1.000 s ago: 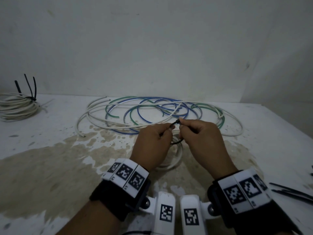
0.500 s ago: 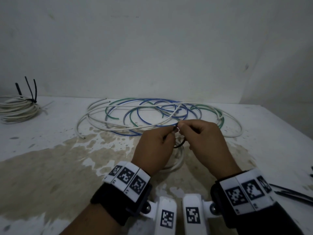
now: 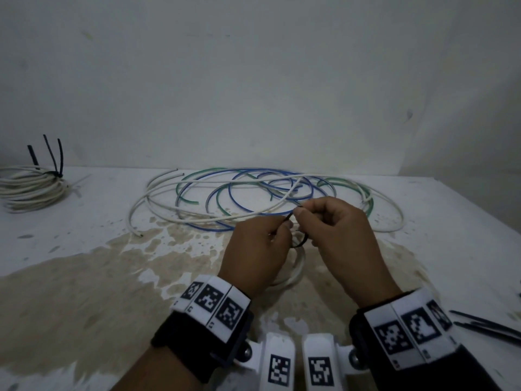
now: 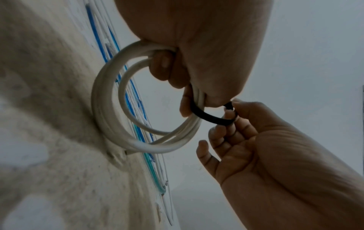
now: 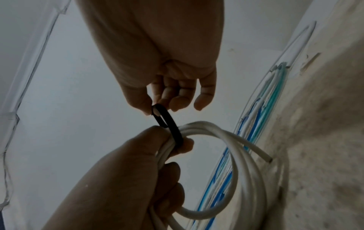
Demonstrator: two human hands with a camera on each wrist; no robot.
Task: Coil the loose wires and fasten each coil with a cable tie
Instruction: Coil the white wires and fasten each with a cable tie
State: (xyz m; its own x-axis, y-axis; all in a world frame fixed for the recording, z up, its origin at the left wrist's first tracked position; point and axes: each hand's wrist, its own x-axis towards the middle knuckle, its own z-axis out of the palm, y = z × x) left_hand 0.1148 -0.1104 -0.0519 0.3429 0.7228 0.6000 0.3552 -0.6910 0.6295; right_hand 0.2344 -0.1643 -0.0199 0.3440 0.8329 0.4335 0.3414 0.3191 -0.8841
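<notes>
My left hand (image 3: 286,225) grips a small white wire coil (image 4: 104,109) held just above the table, its lower loops (image 3: 296,273) showing below my fingers. A black cable tie (image 4: 208,116) is looped around the coil's strands beside my left thumb. My right hand (image 3: 300,214) pinches the tie's far end between thumb and forefinger (image 5: 157,107), its other fingers loosely curled. The tie (image 5: 171,123) runs from that pinch down to the coil (image 5: 236,140). Loose blue, green and white wires (image 3: 253,193) lie tangled just behind both hands.
A tied white coil (image 3: 31,187) with black tie tails sticking up sits at the far left. Spare black cable ties (image 3: 485,324) lie at the right edge. The white table (image 3: 84,277) has a large brown stain. A wall stands close behind.
Both hands have stayed together and kept their holds on the coil and the tie. They have drifted only slightly.
</notes>
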